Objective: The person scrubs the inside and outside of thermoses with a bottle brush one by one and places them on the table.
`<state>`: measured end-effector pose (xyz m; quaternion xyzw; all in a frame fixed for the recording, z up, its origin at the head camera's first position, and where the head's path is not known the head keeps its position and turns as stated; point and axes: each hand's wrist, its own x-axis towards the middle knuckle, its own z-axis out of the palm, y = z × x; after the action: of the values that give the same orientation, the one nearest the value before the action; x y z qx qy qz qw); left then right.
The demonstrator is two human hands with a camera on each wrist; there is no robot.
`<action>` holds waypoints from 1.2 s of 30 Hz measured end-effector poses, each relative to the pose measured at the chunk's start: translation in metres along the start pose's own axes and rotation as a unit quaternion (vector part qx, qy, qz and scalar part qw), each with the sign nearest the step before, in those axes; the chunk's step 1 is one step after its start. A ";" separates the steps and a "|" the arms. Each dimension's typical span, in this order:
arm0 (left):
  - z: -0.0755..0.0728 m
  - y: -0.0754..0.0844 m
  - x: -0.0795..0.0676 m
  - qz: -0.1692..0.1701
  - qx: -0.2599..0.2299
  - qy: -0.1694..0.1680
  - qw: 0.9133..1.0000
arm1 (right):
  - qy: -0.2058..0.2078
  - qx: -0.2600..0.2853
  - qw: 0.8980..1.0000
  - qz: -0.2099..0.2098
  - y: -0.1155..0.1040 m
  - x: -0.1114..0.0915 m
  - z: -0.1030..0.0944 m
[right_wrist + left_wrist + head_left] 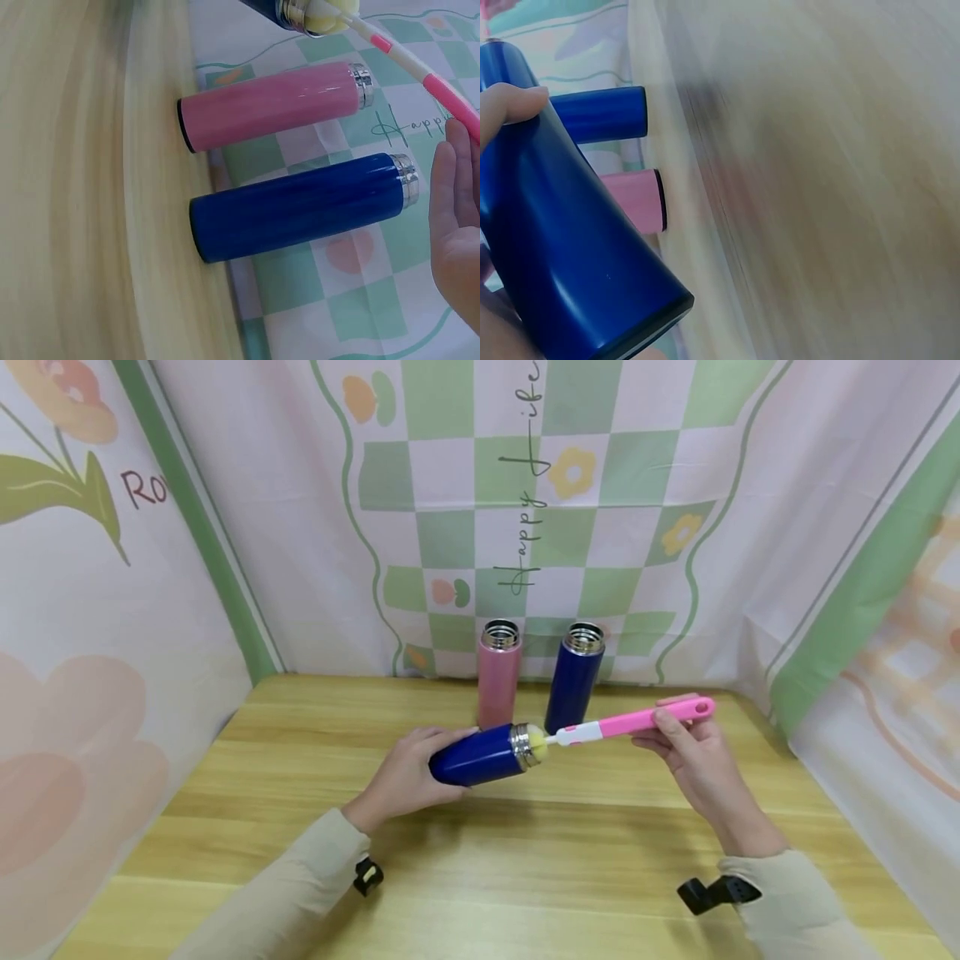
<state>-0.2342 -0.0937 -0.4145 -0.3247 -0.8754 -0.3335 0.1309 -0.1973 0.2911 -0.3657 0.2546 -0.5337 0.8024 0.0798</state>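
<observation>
A dark blue thermos bottle (478, 755) lies tilted in the air above the table, its steel mouth toward the right. My left hand (411, 777) grips it around the base half; in the left wrist view the thumb crosses the blue body (562, 225). With my right hand (693, 760) I hold the pink handle of a bottle brush (637, 722). The brush's yellow sponge head (537, 743) sits in the bottle's mouth, partly hidden inside. In the right wrist view the sponge (324, 16) shows at the steel rim.
Behind the hands, a pink thermos bottle (498, 681) and a second blue thermos bottle (576, 681) stand upright without lids at the back of the wooden table (480, 868). A checkered curtain (540, 543) hangs right behind them, with more cloth at both sides.
</observation>
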 end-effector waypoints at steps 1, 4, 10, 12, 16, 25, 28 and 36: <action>0.000 0.000 0.000 -0.001 0.002 0.000 1.000 | 0.005 -0.001 1.000 0.000 0.001 0.000 0.000; 0.000 0.000 0.000 -0.003 0.007 -0.004 1.000 | 0.024 -0.010 1.000 0.003 0.004 -0.001 0.002; 0.001 -0.002 0.001 -0.003 0.001 -0.010 1.000 | 0.045 -0.021 0.999 0.006 0.008 -0.003 0.005; 0.001 -0.002 0.001 -0.006 -0.002 -0.014 1.000 | 0.047 -0.020 0.999 0.009 0.009 -0.002 0.006; 0.001 -0.002 0.001 -0.011 -0.001 -0.017 1.000 | 0.045 -0.012 0.999 0.012 0.013 -0.002 0.009; 0.003 0.016 0.011 0.015 -0.026 -0.049 0.998 | 0.010 -0.072 0.994 0.083 0.033 -0.003 0.029; 0.001 0.023 0.014 0.013 -0.029 -0.056 0.998 | 0.016 -0.075 0.994 0.076 0.037 -0.002 0.033; 0.001 0.018 0.012 0.016 -0.002 -0.057 0.998 | 0.014 -0.089 0.994 0.064 0.039 -0.002 0.034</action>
<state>-0.2316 -0.0774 -0.4012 -0.3576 -0.8752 -0.3144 0.0856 -0.2002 0.2448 -0.3890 0.2005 -0.6174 0.7585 0.0580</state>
